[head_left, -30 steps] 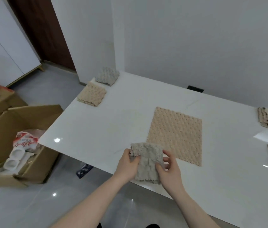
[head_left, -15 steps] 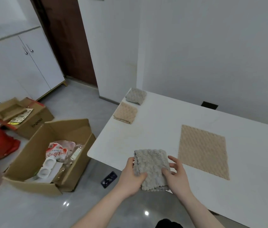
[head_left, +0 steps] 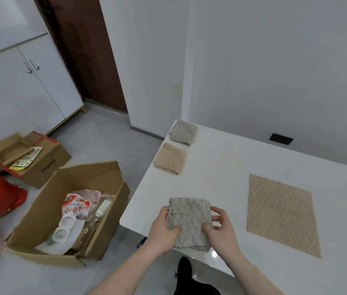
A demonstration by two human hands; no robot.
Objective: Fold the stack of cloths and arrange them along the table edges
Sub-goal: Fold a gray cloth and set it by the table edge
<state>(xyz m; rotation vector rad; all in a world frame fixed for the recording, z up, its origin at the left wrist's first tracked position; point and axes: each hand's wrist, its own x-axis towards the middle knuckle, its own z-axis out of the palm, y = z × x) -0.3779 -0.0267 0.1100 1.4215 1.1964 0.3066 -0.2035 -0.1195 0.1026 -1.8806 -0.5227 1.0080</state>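
- A second ago I held this folded grey fluffy cloth [head_left: 189,222] near the middle of the table's near edge, just beside the flat cloth; now it sits over the near left corner, so I have carried it leftward and my view has swung with it.
- My left hand [head_left: 163,229] grips the cloth's left side, thumb curled on top and fingers underneath.
- My right hand [head_left: 221,227] pinches the right side, thumb pressed onto the pile; the upper fingers are raised off the cloth.
- The cloth looks fully folded into a small rectangle. I cannot tell whether its underside already touches the white glossy table [head_left: 221,188] or hangs just above it; its near end hangs past the table's near edge.
- Along the left edge lie a folded grey textured cloth [head_left: 183,132] at the far corner and a folded beige textured cloth [head_left: 170,158] just next to it, as before.
- The gap between the beige one and my hands reads to me as the next place in that row, so the move means folding is done and placing is the step in hand.
- The unfolded beige waffle-textured cloth [head_left: 282,213] lies flat to my right, unmoved, and I judge it the next to fold.
- The task is well along but not finished.
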